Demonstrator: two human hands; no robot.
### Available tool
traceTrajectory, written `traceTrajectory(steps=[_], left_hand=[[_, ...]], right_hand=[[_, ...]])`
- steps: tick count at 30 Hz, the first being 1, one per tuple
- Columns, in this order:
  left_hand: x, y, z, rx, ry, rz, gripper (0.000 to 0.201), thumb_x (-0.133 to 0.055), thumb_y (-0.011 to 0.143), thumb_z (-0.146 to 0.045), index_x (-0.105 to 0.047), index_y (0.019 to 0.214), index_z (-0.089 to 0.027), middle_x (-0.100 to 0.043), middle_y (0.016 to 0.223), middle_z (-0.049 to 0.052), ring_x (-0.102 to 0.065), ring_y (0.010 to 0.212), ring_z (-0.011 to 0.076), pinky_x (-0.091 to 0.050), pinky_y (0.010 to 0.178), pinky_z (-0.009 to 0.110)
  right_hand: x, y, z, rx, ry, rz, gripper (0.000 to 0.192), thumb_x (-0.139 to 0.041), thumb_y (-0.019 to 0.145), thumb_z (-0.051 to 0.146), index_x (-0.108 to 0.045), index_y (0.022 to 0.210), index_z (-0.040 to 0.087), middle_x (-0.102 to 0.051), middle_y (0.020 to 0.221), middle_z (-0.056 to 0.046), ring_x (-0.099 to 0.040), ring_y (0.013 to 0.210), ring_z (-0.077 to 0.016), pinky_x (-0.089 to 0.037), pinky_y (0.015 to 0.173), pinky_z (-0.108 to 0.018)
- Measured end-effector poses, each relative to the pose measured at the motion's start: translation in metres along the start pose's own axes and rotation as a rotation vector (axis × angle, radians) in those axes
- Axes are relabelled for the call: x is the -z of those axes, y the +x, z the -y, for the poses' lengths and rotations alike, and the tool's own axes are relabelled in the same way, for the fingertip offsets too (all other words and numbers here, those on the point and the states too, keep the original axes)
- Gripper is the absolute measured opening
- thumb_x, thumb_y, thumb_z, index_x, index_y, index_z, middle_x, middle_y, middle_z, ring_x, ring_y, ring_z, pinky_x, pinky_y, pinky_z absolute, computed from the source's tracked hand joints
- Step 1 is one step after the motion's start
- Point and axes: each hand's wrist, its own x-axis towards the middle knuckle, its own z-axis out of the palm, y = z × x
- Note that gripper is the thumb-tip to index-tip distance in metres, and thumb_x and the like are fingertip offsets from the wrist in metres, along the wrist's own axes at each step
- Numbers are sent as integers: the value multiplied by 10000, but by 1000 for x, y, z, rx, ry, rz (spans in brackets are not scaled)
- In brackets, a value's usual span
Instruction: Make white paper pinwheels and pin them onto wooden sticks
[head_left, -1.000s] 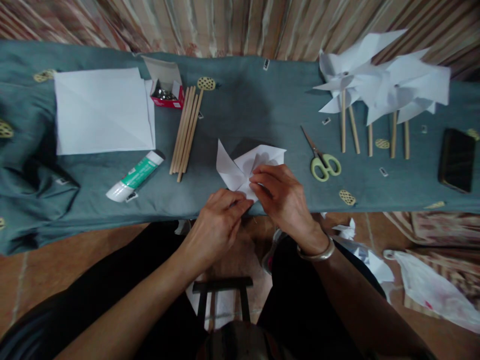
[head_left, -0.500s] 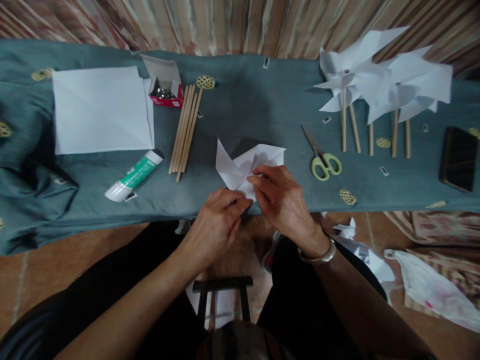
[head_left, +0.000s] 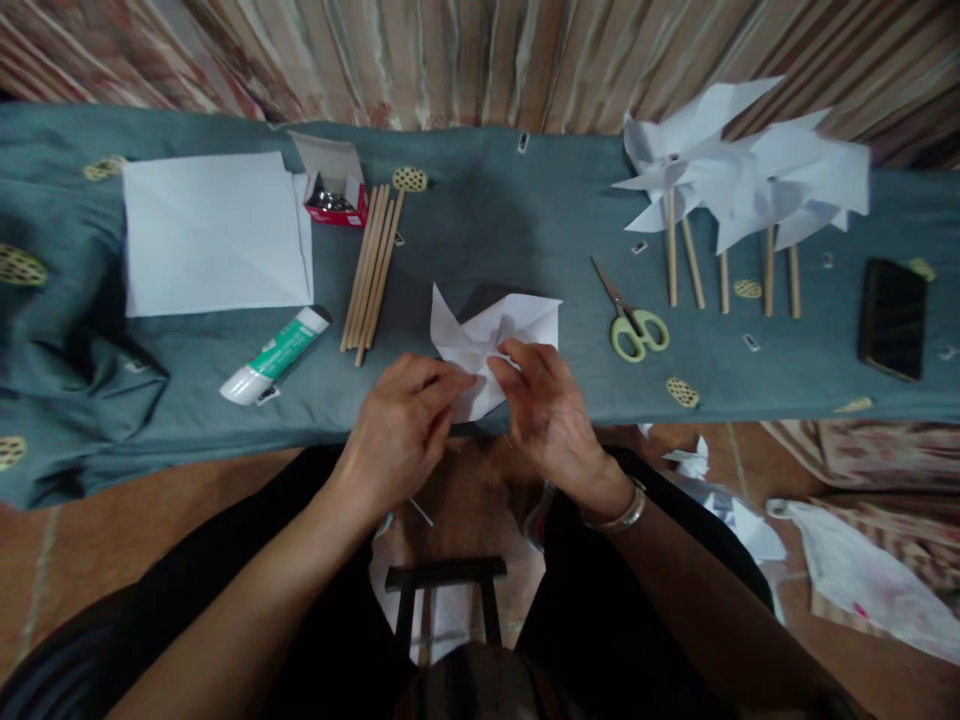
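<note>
A half-folded white paper pinwheel (head_left: pixel 487 335) lies near the front edge of the table with the grey-blue cloth (head_left: pixel 487 210). My left hand (head_left: pixel 401 425) pinches its lower left part with thumb and fingers. My right hand (head_left: pixel 544 400), with a metal bangle on the wrist, grips its middle and lower right part. Both hands meet over the paper's near corner, which they partly hide.
Left of the paper lie several wooden sticks (head_left: pixel 371 265), a green-and-white glue tube (head_left: pixel 274 355), a red box of pins (head_left: pixel 334 195) and white paper sheets (head_left: pixel 214 235). To the right are green-handled scissors (head_left: pixel 630 320), finished pinwheels on sticks (head_left: pixel 739 185) and a black phone (head_left: pixel 891 318). Paper scraps (head_left: pixel 750 525) litter the floor.
Both hands have shifted slightly left and drawn closer together on the paper; my left hand has risen onto it. The view has tilted a little.
</note>
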Motion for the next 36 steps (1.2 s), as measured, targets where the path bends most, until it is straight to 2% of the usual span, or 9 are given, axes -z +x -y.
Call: traceTrajectory(steps=[5,12,16,20,26,36], left_hand=[[8,3,14,123,36,-61,326,-438,888,-132,-698,1075,-194,-659,971,59,-616,954,202,-529,831,358],[7,3,22,171,69,-88,293,-453,893,-149,-692,1063,-163,-671,986,60,-630,943,193,-523,825,325],[4,4,16,83,77,-110,304,-453,881,-121,-691,1065,-161,-662,986,72,-601,952,205,-506,829,351],[-6,9,8,-23,133,-99,359,-458,854,-66,-691,1099,-186,-649,1009,74,-544,979,229,-462,838,393],[-16,16,6,-45,232,-61,386,-479,833,-26,-690,1104,-204,-640,1082,89,-502,1048,262,-396,816,404],[-21,19,11,-101,268,-49,248,-528,905,-166,-715,1057,-225,-646,1118,88,-504,1067,283,-373,836,438]], right_hand=[[-1,0,-2,24,-42,-17,382,-383,886,75,-526,1210,219,-550,1272,-100,-492,1112,-266,-498,935,-451],[-4,1,-2,24,-61,-44,371,-403,868,47,-606,1150,177,-592,1240,-135,-511,1095,-285,-483,898,-434],[-4,-1,-4,41,-72,-32,443,-445,813,30,-590,1191,207,-578,1263,-109,-518,1098,-286,-475,908,-432],[-4,-3,-8,44,-58,-54,379,-439,863,83,-603,1188,190,-562,1283,-122,-514,1109,-284,-474,907,-424],[0,-3,-9,37,-102,-17,368,-397,901,110,-603,1198,180,-525,1341,-134,-483,1156,-290,-469,924,-448],[3,-1,-12,-34,11,-19,396,-377,895,97,-639,1174,197,-424,1413,-133,-433,1257,-306,-456,988,-481]])
